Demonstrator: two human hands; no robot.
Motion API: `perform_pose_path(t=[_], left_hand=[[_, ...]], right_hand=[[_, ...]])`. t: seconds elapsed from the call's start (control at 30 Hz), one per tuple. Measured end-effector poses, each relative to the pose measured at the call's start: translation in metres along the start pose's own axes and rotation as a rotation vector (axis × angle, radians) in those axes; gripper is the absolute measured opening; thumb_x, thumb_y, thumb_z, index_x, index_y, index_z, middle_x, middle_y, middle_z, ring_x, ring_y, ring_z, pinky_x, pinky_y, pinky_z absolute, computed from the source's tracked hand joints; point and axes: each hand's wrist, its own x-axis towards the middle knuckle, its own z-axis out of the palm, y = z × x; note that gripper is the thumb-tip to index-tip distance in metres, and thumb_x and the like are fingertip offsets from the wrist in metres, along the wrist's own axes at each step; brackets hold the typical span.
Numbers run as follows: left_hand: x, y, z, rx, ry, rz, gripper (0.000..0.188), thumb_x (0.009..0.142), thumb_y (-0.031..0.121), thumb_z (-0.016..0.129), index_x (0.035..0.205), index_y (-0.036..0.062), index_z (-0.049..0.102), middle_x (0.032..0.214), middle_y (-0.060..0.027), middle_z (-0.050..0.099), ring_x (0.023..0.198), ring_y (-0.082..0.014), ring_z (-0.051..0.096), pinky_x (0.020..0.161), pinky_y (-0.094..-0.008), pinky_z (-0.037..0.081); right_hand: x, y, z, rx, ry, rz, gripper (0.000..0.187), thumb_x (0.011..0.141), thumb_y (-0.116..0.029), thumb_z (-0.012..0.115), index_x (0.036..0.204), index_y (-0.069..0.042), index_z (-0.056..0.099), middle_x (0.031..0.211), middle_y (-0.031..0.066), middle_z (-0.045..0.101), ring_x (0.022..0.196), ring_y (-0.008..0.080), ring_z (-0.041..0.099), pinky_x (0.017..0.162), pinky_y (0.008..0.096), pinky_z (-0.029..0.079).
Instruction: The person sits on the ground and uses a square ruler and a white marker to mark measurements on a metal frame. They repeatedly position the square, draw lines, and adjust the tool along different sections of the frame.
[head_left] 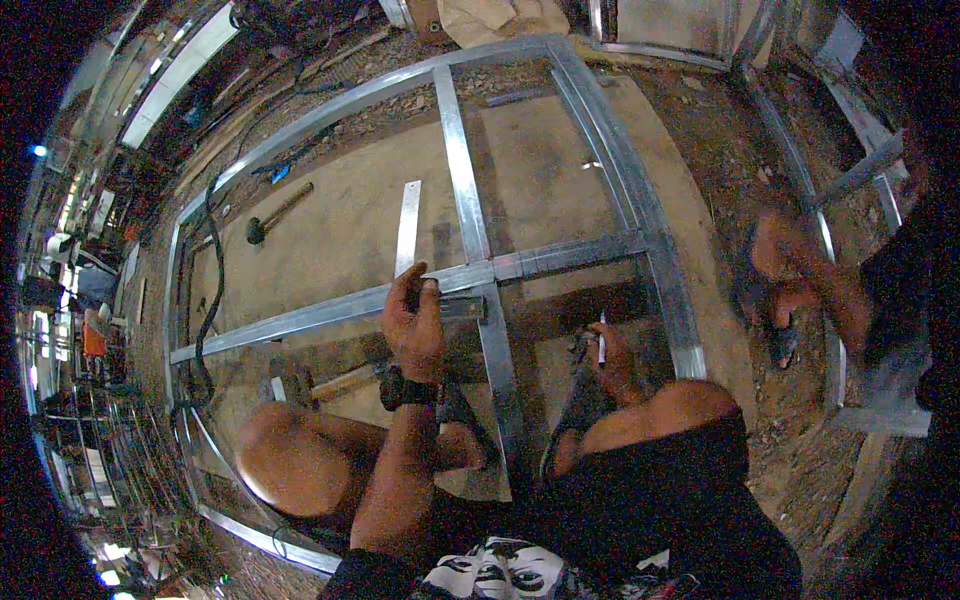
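A large frame of silvery metal tubes (460, 160), with crossing bars in its middle, lies before me. My left hand (412, 325), with a dark watch on its wrist, is closed on a metal square (408, 230) at the long crossbar. The square's pale blade points away from me across the bar, and its stock lies right of my fingers along the bar's near side. Lower right, beside my knee, my right hand (618, 362) is closed around a slim white pen (602, 343), held upright and apart from the frame.
A dark-headed hammer (280, 213) and a small blue object (280, 175) lie inside the frame at far left. A black cable (207, 290) crosses its left side. Brown boards (545, 140) lie underneath. At right, another person's blurred hand (785, 260) is near more metal tubing (800, 170).
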Motion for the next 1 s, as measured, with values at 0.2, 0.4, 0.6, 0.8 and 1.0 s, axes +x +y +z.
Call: perform_pose_path(t=[0.2,0.4,0.6,0.8,1.0], left_hand=[[-0.056,-0.054,0.001,-0.048,-0.375,-0.200,0.027,0.094,0.016,0.065,0.111,-0.0040,0.066,0.093,-0.0080,0.070,0.081,-0.0135,0.063,0.074,-0.0283,0.052],[-0.109,-0.083,0.098,-0.337,-0.474,-0.638,0.027,0.095,0.027,0.065,0.107,0.0023,0.068,0.093,-0.0063,0.070,0.079,-0.0164,0.065,0.071,-0.0318,0.053],[-0.112,-0.113,0.113,-0.385,-0.288,-0.618,0.026,0.098,0.028,0.059,0.100,0.0030,0.067,0.092,-0.0066,0.070,0.078,-0.0193,0.066,0.070,-0.0321,0.053],[-0.116,-0.122,0.124,-0.065,-0.391,-0.201,0.024,0.099,0.022,0.055,0.102,-0.0006,0.064,0.090,-0.0108,0.071,0.077,-0.0259,0.071,0.068,-0.0380,0.060],[-0.082,-0.166,0.148,-0.928,-0.061,-1.038,0.021,0.097,0.023,0.058,0.098,0.0024,0.063,0.091,-0.0094,0.070,0.076,-0.0239,0.070,0.063,-0.0383,0.058]], right_hand=[[0.027,-0.053,-0.017,0.192,-0.141,-0.016,0.031,0.087,-0.008,0.066,0.117,-0.002,0.059,0.109,0.0177,0.066,0.099,0.0270,0.066,0.085,0.0370,0.052],[0.051,-0.091,-0.039,0.346,-0.312,-0.010,0.032,0.088,-0.010,0.067,0.118,-0.002,0.059,0.110,0.0176,0.066,0.101,0.0239,0.065,0.087,0.0353,0.051],[0.054,-0.096,-0.024,0.418,-0.291,0.009,0.032,0.092,-0.014,0.064,0.121,-0.003,0.058,0.111,0.0146,0.067,0.102,0.0210,0.064,0.089,0.0340,0.051],[0.042,-0.056,-0.053,0.402,0.062,0.156,0.033,0.097,-0.018,0.061,0.125,-0.003,0.057,0.111,0.0110,0.067,0.104,0.0181,0.063,0.090,0.0327,0.051],[0.014,-0.039,-0.038,0.517,0.020,0.330,0.034,0.101,-0.022,0.057,0.131,-0.006,0.055,0.118,0.0088,0.065,0.105,0.0169,0.062,0.094,0.0330,0.050]])
